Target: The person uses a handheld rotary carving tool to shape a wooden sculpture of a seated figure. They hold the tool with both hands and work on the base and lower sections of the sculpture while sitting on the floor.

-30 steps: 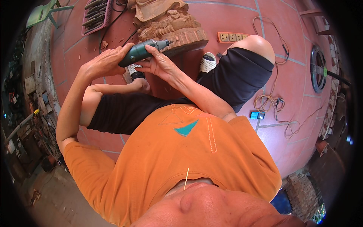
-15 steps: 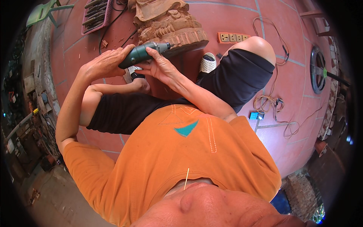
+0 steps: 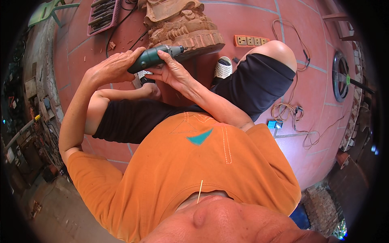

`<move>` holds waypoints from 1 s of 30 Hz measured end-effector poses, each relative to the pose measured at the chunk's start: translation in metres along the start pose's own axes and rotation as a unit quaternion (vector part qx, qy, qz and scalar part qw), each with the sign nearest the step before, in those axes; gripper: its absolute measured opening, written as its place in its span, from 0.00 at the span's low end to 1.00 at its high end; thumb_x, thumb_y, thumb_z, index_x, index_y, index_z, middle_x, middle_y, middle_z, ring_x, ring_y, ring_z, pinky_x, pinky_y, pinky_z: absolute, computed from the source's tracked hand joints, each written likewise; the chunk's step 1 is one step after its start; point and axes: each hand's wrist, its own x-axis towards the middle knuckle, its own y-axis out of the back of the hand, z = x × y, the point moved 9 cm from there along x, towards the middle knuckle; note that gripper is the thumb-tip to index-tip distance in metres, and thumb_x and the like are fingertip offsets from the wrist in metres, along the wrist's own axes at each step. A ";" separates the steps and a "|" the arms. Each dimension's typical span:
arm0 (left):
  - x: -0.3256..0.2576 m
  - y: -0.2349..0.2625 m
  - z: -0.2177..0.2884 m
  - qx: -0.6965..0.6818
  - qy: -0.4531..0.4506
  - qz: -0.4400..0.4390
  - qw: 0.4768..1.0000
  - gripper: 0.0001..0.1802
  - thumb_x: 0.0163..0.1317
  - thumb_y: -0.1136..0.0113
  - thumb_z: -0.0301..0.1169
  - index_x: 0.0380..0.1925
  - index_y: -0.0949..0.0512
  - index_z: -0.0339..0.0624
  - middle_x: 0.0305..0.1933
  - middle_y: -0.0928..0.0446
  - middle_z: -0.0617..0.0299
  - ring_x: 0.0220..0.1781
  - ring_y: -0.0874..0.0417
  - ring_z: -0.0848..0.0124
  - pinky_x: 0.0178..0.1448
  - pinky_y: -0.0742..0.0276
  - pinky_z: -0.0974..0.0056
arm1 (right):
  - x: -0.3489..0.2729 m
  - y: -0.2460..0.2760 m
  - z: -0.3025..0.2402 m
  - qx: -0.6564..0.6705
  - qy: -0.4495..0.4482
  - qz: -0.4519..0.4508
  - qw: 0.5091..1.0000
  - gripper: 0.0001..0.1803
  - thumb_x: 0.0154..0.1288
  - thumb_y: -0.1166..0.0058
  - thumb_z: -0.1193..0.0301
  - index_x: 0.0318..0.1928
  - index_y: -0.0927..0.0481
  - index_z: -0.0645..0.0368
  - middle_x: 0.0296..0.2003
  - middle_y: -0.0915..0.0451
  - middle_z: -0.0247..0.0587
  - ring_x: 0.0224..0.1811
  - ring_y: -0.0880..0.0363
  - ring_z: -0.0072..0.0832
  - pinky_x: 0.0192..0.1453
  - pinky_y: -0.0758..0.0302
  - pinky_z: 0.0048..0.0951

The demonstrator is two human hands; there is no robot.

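We see the left hand [image 3: 112,65] curled round the rear of the green rotary tool [image 3: 146,60]; right hand [image 3: 175,73] half-spread, thumb against its front; nose [image 3: 176,50] by the brown carving [image 3: 184,31], contact unclear; likely detail-shaping; next move calls for steady aim.

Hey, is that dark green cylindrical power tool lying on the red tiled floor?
No, the left hand grips the dark green cylindrical power tool toward its rear end while the right hand holds it nearer the tip.
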 end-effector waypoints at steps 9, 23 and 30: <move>-0.001 0.001 0.001 0.002 -0.005 0.002 1.000 0.46 0.46 0.34 0.23 0.69 0.41 0.47 0.43 0.23 0.46 0.49 0.20 0.46 0.52 0.26 0.48 | 0.000 0.000 0.002 -0.002 -0.003 0.002 1.000 0.30 0.70 0.36 0.54 0.63 0.28 0.57 0.52 0.17 0.47 0.56 0.16 0.41 0.61 0.18 0.51; -0.001 0.002 0.002 -0.005 -0.030 0.013 0.999 0.47 0.46 0.34 0.22 0.69 0.41 0.47 0.44 0.23 0.46 0.49 0.20 0.46 0.53 0.26 0.48 | 0.000 0.003 0.005 0.006 -0.004 0.007 1.000 0.30 0.70 0.37 0.54 0.63 0.29 0.58 0.52 0.18 0.49 0.57 0.17 0.43 0.63 0.20 0.54; 0.000 0.001 -0.001 -0.002 -0.025 0.013 1.000 0.46 0.47 0.35 0.21 0.69 0.41 0.47 0.44 0.23 0.46 0.49 0.20 0.46 0.52 0.25 0.48 | 0.000 0.000 0.001 0.005 -0.001 0.009 1.000 0.30 0.69 0.36 0.55 0.62 0.29 0.57 0.53 0.18 0.47 0.58 0.17 0.44 0.64 0.21 0.55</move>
